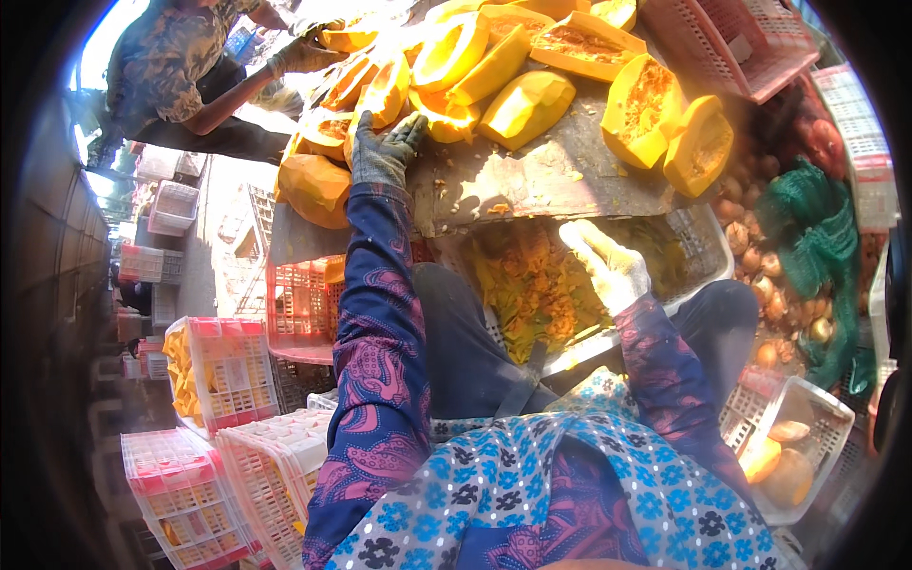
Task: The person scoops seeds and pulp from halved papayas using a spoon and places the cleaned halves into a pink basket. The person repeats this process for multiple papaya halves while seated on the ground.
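Note:
My left hand [385, 151], in a grey work glove, reaches to the near left edge of a pile of peeled pumpkin pieces. Its thumb and fingers are apart, and its fingertips overlap a pumpkin half [387, 92]; whether they press on it is unclear. A rounded peeled piece [313, 187] lies just left of the wrist. My right hand [605, 267], in a pale glove, hangs over a white crate [719, 246] of pumpkin peel and stringy pulp [545, 292]. Glare blurs its fingers, so anything inside them is hidden. Seeded halves [641, 107] rest on the wooden board [527, 178].
A co-worker's gloved hand [303, 53] touches pumpkin at the far left. Onions [769, 292] and green netting [812, 221] lie on the right. A pink crate [741, 43] stands at back right. Crates of cut pumpkin [231, 370] stand at left; another crate [830, 442] sits at lower right.

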`<action>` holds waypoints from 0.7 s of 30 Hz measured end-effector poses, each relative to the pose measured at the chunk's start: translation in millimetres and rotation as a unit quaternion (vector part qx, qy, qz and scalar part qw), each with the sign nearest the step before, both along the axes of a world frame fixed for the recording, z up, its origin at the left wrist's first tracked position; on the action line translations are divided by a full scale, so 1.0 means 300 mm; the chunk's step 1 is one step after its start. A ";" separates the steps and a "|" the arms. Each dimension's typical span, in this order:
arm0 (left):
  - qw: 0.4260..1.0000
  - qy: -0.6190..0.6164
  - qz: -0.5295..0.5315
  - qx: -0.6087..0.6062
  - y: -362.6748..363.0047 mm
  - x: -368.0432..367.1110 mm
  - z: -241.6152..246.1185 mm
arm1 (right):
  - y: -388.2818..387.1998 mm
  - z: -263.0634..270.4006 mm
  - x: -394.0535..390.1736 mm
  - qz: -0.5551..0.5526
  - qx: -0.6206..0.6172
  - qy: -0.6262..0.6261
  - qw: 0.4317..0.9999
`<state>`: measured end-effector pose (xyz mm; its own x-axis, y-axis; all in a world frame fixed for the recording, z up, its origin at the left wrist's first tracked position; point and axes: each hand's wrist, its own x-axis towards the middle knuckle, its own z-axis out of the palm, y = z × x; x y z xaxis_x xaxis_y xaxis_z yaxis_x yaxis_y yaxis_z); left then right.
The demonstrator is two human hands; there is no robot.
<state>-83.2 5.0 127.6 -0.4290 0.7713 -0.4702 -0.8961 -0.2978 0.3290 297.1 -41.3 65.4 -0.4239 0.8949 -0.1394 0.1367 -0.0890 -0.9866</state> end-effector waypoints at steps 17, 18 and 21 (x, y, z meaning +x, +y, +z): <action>0.959 0.215 0.104 -0.155 0.336 -0.352 -0.137 | -0.015 -0.035 -0.113 0.091 0.068 -0.099 0.989; 0.951 0.227 0.110 -0.179 0.354 -0.352 -0.134 | -0.008 -0.031 -0.119 0.078 0.025 -0.090 0.993; 0.953 0.220 0.099 -0.185 0.393 -0.356 -0.119 | -0.002 -0.012 -0.136 0.042 -0.092 -0.025 0.995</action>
